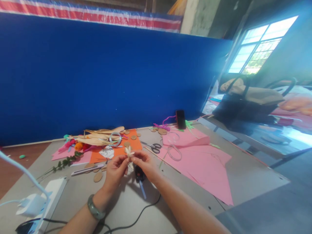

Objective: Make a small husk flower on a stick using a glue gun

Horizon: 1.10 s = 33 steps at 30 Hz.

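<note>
Between my two hands is a small pale flower [128,151] with pointed petals, held up over the table. My left hand [116,167] pinches it from the left, fingertips closed at its base. From the other side my right hand [145,164] also closes thumb and fingers on it. Just below my right hand lies a black glue gun [139,174] with a pale stick poking out toward me, partly hidden by the fingers. A craft knife [87,169] rests left of my left hand, beside a round wood slice [97,176].
Scissors [155,148] and pink paper sheets [195,162] lie to the right. At the back are a strip bundle [97,137], orange paper [135,143] and a phone [180,119]. A power strip [55,191] sits front left; a black cord [136,220] crosses the front. A blue panel [109,71] stands behind.
</note>
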### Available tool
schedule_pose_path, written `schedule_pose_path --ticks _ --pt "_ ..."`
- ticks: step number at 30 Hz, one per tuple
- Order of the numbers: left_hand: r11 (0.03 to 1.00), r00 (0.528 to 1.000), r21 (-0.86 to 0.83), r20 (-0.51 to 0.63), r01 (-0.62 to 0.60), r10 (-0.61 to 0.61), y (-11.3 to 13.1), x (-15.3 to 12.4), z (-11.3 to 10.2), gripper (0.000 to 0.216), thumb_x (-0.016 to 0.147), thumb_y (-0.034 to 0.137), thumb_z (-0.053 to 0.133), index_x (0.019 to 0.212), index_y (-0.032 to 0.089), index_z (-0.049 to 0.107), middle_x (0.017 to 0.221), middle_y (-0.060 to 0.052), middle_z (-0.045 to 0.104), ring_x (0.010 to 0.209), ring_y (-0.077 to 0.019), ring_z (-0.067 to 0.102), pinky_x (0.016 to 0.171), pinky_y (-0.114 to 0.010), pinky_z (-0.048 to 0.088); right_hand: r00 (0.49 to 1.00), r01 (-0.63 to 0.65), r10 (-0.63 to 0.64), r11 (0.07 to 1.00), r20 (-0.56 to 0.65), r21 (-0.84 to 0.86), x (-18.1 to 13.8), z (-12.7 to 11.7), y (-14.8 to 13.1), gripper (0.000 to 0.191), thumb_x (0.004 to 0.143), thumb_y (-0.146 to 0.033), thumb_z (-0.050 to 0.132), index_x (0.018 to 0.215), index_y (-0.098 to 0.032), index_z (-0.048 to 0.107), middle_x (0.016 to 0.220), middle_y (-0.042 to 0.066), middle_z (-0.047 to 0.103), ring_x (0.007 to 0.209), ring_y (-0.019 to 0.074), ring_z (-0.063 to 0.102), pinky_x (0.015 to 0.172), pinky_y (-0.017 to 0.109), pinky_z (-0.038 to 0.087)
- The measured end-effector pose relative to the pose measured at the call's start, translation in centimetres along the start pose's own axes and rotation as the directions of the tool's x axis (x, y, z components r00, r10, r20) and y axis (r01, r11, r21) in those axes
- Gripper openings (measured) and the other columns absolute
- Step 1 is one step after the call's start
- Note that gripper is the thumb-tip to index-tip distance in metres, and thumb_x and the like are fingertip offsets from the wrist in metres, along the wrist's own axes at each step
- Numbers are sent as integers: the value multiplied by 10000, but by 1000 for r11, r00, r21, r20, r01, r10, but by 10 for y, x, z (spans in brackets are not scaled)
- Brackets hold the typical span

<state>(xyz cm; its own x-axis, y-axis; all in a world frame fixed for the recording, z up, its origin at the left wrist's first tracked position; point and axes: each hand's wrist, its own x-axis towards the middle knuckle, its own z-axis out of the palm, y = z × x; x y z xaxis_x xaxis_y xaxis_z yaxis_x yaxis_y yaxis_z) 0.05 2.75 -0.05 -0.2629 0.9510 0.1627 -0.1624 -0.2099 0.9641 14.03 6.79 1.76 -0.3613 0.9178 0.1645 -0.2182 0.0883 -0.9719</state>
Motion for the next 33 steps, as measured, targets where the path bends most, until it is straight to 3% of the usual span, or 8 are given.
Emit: schedule_pose_path --ticks 9,14,16,19,21,23,30,33 --pt "1000 997 -10 -73 16 -17 3 9 -4 280 707 373 749 835 146 645 689 -11 688 379 -41 419 351 -163 289 959 36 -35 999 -282 -3 18 -26 -11 279 671 -352 760 872 -177 677 812 26 680 748 157 605 705 292 494" --pt "999 994 -26 -104 43 -45 3 11 -5 281 703 371 746 827 148 628 634 6 660 381 -38 406 354 -151 272 989 -12 -28 966 -148 -257 24 -38 -6 183 705 -311 714 809 -164 683 754 25 680 697 155 595 701 309 474" --pt "999 993 -5 -113 38 -38 4 12 -6 281 704 364 745 832 145 625 625 8 653 389 -40 417 366 -152 287 998 16 -44 873 -45 -487 22 -37 -4 104 730 -253 675 791 -171 697 740 22 676 669 152 577 685 306 455" --pt "1000 989 -7 -146 29 -30 3 15 -9 299 680 358 762 827 144 614 606 15 639 390 -43 431 373 -156 306 995 98 -64 610 74 -786 20 -32 -2 67 740 -189 658 786 -180 705 793 33 680 707 159 566 717 310 419" --pt "999 984 -36 -178 23 -29 2 18 -11 310 666 354 771 823 144 604 615 16 638 389 -40 432 373 -156 307 993 114 -82 461 85 -880 19 -31 -2 72 746 -180 659 804 -177 702 858 50 681 773 174 575 772 328 396" --pt "998 980 -63 -195 21 -33 1 20 -11 313 660 349 775 817 145 597 626 15 639 391 -37 429 371 -154 299 990 107 -131 403 58 -909 21 -33 -2 77 758 -184 651 817 -174 698 884 60 677 805 186 582 805 347 379" --pt "995 979 -92 -198 38 -56 6 20 -10 331 623 353 787 789 147 589 597 21 622 380 -34 412 357 -151 270 885 134 -416 658 -210 -741 30 -55 -19 145 784 -255 572 846 -166 668 809 61 679 701 178 577 684 307 440" --pt "996 977 -87 -206 35 -52 9 20 -11 322 610 354 787 767 155 588 562 42 593 374 -38 416 355 -152 276 867 109 -410 710 -283 -695 29 -63 -34 175 778 -292 567 847 -163 662 798 58 681 687 177 579 673 306 454"
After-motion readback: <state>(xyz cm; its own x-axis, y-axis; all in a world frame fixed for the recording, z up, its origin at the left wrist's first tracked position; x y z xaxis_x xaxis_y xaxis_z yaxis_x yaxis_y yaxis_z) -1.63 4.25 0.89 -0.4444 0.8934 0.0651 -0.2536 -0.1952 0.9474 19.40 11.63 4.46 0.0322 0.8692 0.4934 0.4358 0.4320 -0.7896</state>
